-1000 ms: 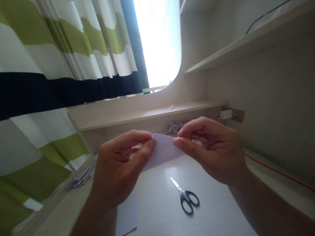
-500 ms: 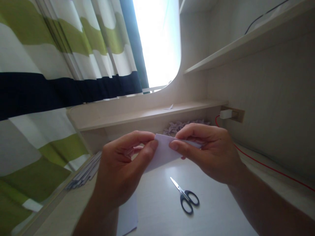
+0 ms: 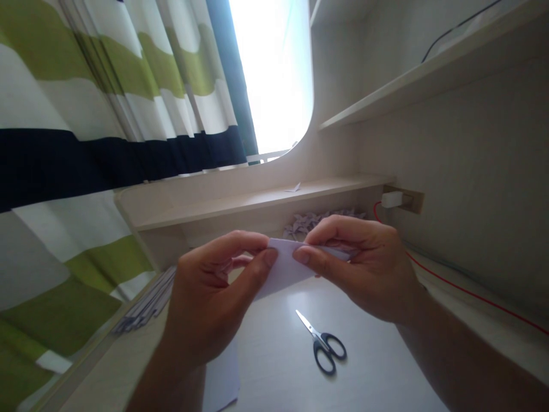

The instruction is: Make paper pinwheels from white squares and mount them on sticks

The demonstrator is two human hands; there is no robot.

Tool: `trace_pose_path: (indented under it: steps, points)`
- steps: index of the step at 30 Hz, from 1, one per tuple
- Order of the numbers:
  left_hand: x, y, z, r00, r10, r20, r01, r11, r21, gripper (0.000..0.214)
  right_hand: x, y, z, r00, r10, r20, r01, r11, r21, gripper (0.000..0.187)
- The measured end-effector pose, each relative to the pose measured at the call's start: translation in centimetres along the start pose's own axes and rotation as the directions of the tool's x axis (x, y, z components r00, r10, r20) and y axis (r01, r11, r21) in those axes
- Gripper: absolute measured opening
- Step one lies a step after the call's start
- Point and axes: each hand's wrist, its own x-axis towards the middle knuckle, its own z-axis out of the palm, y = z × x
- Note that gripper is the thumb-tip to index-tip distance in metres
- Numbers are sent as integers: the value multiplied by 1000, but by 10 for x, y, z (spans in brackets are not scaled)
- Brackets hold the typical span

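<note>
Bare left hand (image 3: pixel 221 292), right hand (image 3: pixel 362 263), forearms (image 3: pixel 458 343)

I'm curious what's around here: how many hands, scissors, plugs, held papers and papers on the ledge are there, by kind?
Hands: 2 (left hand, right hand)
Scissors: 1 pair
White plug: 1
Held paper: 1
Folded paper on the ledge: 1
Total: 6

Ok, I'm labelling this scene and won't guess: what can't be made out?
Head view:
Held paper: far side turned away.
Paper sheet: upper part behind the left hand.
Folded-paper pile: lower right behind the right hand.
Black cable: one end cut off by the top edge.
</note>
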Motion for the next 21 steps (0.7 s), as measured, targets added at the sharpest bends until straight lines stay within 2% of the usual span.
trace_pose_path:
  steps: [4,9,14,21]
  points:
    - [-2,-5,2,992,3,-123,-11,998,-62,19,0,1,-2,996,81,-49,-77,993,93,16]
    - [-2,-10,5,957,75,-280,-106,990,-97,22,3,0,-4,989,141,-38,-125,954,273,15]
    - [0,-9,6,956,90,-279,-126,986,-112,23,5,1,-2,990,131,-54,-103,930,353,14]
    - [2,-11,7,966,58,-251,-99,983,-154,19,3,2,-1,988,130,-84,-94,935,342,11]
